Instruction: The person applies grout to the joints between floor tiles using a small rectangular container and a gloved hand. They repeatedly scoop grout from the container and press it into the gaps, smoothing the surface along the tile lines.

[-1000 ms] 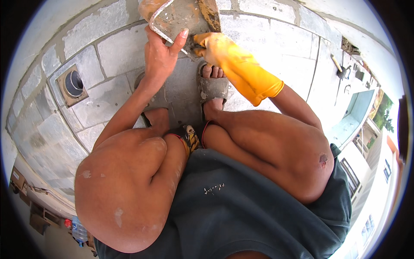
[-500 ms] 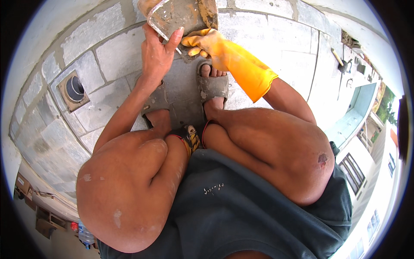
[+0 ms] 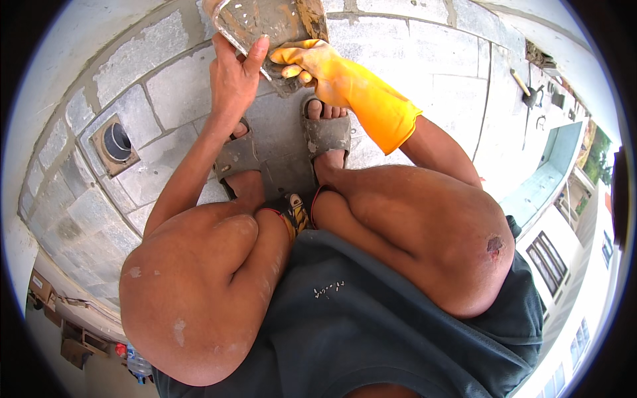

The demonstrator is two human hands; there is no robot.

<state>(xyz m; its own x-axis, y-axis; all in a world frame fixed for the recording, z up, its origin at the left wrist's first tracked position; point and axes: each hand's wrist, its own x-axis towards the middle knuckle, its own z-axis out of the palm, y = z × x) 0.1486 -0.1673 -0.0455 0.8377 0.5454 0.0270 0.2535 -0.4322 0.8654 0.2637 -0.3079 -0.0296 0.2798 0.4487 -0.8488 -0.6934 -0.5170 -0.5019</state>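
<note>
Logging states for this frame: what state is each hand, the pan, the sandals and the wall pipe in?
Left hand: bare, gripping the near rim of the pan.
Right hand: in a yellow rubber glove, fingers curled on the pan's edge.
Mortar pan: tilted, caked with grey mortar.
Sandals: on the feet, mortar-smeared, flat on the block.
Pipe opening: uncapped, set in a square recess.

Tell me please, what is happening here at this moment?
A person squats on a wall of grey blocks. The bare left hand steadies a mortar-covered metal tray, and the right hand, in a yellow rubber glove, grips it from the other side. Both sandalled feet rest on wet mortar.
</note>
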